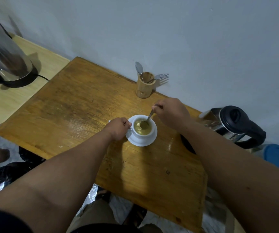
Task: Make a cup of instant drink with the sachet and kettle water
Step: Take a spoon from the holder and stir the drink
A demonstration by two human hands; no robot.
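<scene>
A white cup point(143, 135) full of a yellowish-brown drink stands on a white saucer point(150, 141) in the middle of the wooden table point(78, 115). My left hand point(118, 128) is closed on the cup's handle at its left side. My right hand point(170, 113) pinches the handle of a metal spoon point(149, 118) whose bowl dips into the drink. A steel kettle with a black lid and handle point(232, 125) sits on the table at the right, behind my right forearm. No sachet can be made out; a small white corner peeks out behind my left hand.
A bamboo holder point(145, 85) with a spoon and fork stands at the table's back edge by the wall. A second steel kettle point(4, 54) rests on its black base on a lighter side table at the left. Black bags lie on the floor at lower left.
</scene>
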